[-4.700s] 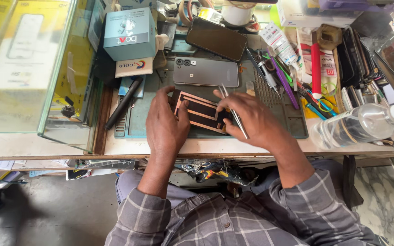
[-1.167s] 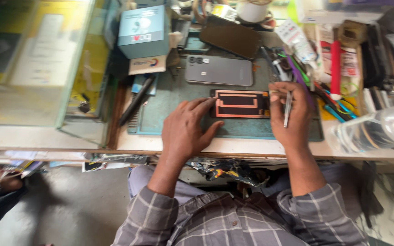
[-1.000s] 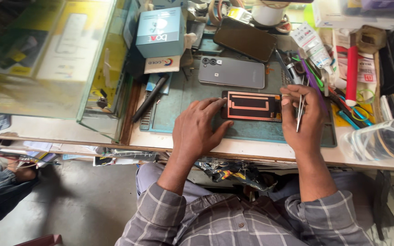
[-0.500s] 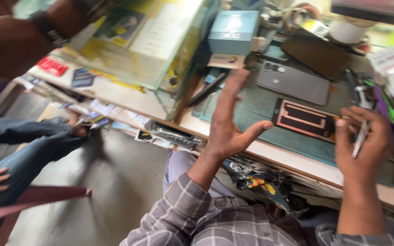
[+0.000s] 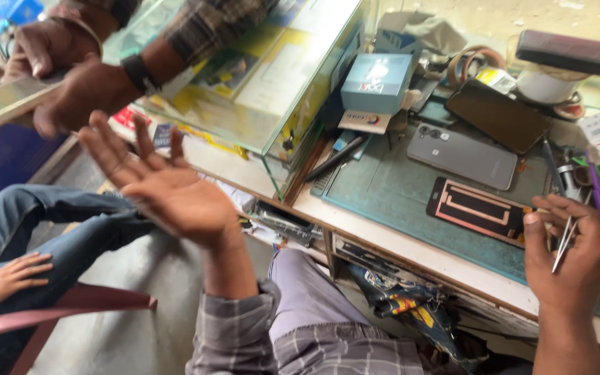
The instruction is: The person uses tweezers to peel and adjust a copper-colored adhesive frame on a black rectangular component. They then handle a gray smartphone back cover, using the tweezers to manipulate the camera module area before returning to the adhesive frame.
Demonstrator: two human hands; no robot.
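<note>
Left hand point(image 5: 168, 187) raised open at nine o'clock; right hand point(image 5: 567, 253) pinching tweezers point(image 5: 565, 239), fingertips on panel point(image 5: 479, 208) at three

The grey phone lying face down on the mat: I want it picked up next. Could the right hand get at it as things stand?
Probably yes. The grey phone lies uncovered just beyond the opened phone panel that the right hand touches, though tweezers occupy its fingers.

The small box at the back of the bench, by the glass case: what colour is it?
Light blue-teal; the small box has a pale picture on its top face. The head view shows it best.
</note>
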